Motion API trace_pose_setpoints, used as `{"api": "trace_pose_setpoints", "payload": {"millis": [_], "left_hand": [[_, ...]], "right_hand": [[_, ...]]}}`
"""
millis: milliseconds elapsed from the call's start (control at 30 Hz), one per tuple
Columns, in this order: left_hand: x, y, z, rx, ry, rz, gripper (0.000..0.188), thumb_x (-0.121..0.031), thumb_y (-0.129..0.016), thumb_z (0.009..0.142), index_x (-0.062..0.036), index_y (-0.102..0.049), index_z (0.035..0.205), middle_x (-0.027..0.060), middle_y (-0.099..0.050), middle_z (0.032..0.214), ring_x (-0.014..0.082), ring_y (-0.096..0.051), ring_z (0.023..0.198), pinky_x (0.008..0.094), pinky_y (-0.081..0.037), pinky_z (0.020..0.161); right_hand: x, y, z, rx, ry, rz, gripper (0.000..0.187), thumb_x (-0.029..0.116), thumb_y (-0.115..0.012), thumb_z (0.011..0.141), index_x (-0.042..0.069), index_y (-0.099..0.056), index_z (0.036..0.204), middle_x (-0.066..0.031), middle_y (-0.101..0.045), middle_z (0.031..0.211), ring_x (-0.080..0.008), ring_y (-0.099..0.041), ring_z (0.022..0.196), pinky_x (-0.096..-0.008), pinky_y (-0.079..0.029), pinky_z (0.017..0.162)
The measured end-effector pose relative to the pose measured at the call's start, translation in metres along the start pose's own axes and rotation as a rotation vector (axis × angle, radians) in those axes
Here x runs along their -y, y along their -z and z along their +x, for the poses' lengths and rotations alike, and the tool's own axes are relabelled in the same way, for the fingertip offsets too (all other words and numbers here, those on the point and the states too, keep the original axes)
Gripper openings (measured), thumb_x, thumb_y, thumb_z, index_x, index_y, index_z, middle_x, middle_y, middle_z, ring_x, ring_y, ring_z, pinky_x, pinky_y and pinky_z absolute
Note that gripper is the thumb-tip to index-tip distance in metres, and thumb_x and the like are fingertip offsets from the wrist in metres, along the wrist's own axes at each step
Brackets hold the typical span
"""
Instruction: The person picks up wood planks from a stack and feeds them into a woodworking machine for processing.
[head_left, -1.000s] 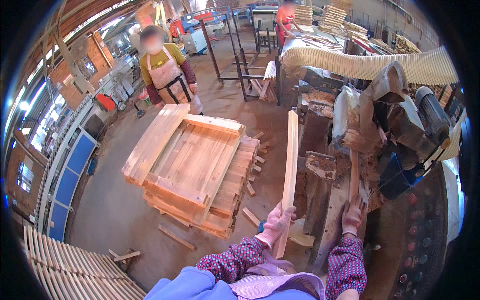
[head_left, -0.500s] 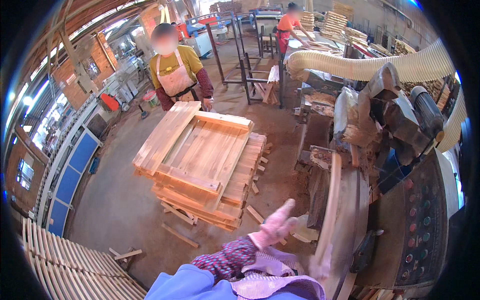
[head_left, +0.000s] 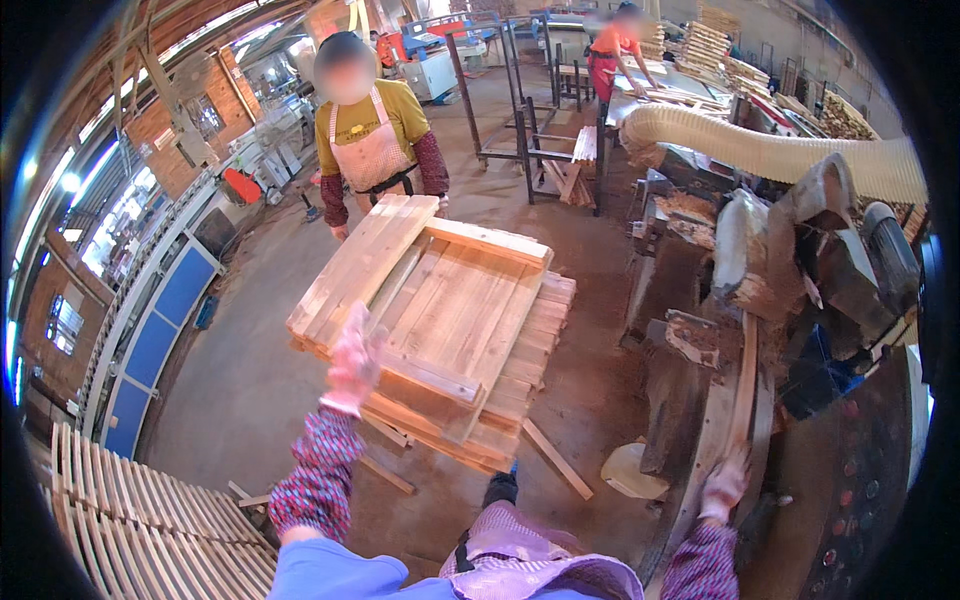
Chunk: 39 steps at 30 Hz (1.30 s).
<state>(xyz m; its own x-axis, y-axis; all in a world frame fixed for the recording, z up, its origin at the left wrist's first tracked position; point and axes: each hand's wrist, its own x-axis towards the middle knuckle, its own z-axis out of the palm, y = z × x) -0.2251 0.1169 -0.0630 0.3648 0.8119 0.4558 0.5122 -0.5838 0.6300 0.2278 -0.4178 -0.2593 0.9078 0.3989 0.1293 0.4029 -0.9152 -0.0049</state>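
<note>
Motion blur softens the person's left hand, its fingers extended; whether they touch the stacked boards just beyond cannot be told, and the hand hides part of the stack's near edge. The right hand, also blurred, lies over the near end of a wooden strip on the machine bed; whether it pinches or merely presses is unclear. The strip's far end disappears under the dusty hood. Its long axis runs forward from the right hand, leaning slightly right; the top boards slant forward and rightward from the left.
</note>
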Motion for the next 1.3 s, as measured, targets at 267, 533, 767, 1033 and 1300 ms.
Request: {"api": "trace_pose_setpoints", "payload": {"millis": [267, 533, 767, 1033, 1300], "left_hand": [[0.163, 0.058, 0.201, 0.270, 0.467, 0.683, 0.083, -0.042, -0.062, 0.092, -0.0010, -0.027, 0.155, 0.0260, -0.044, 0.149, 0.0399, -0.045, 0.136, 0.0421, -0.037, 0.114], [0.239, 0.045, 0.240, 0.601, 0.656, 0.577, 0.057, -0.042, -0.051, 0.098, -0.0058, -0.050, 0.143, 0.0195, -0.051, 0.145, 0.0372, -0.050, 0.132, 0.0409, -0.039, 0.113], [0.243, 0.069, 0.216, 0.869, 0.339, -0.055, 0.037, -0.030, -0.061, 0.095, -0.0064, -0.065, 0.124, 0.0123, -0.069, 0.119, 0.0295, -0.065, 0.111, 0.0397, -0.052, 0.096], [0.244, 0.049, 0.182, 0.572, 0.932, -0.724, 0.043, -0.029, -0.071, 0.088, -0.0044, -0.065, 0.123, 0.0069, -0.071, 0.113, 0.0210, -0.068, 0.102, 0.0385, -0.055, 0.090], [0.294, 0.038, 0.172, 0.593, 0.764, -0.481, 0.071, -0.045, -0.071, 0.087, 0.0013, -0.055, 0.138, 0.0159, -0.053, 0.142, 0.0264, -0.047, 0.133, 0.0372, -0.037, 0.110]], "right_hand": [[0.040, -0.025, 0.125, -0.027, -0.148, -0.178, 0.060, 0.034, -0.050, 0.098, 0.011, -0.037, 0.152, -0.0170, -0.041, 0.154, -0.0358, -0.041, 0.139, -0.0485, -0.034, 0.115], [0.324, 0.122, 0.041, 0.200, 0.097, 1.047, 0.045, 0.010, -0.060, 0.097, -0.003, -0.052, 0.140, -0.0179, -0.057, 0.141, -0.0255, -0.056, 0.127, -0.0340, -0.041, 0.110], [0.530, 0.177, 0.065, 0.319, 0.539, 1.378, 0.051, 0.001, -0.063, 0.092, -0.001, -0.050, 0.142, -0.0152, -0.060, 0.135, -0.0185, -0.062, 0.115, -0.0314, -0.049, 0.099], [0.708, 0.133, 0.019, -0.028, 1.334, 0.618, 0.039, 0.014, -0.060, 0.090, 0.004, -0.059, 0.128, -0.0165, -0.062, 0.129, -0.0370, -0.059, 0.118, -0.0450, -0.048, 0.102], [0.721, 0.164, 0.001, -0.078, 1.351, 0.717, 0.032, 0.019, -0.058, 0.092, 0.007, -0.062, 0.121, -0.0124, -0.062, 0.126, -0.0308, -0.061, 0.113, -0.0458, -0.046, 0.098]]}}
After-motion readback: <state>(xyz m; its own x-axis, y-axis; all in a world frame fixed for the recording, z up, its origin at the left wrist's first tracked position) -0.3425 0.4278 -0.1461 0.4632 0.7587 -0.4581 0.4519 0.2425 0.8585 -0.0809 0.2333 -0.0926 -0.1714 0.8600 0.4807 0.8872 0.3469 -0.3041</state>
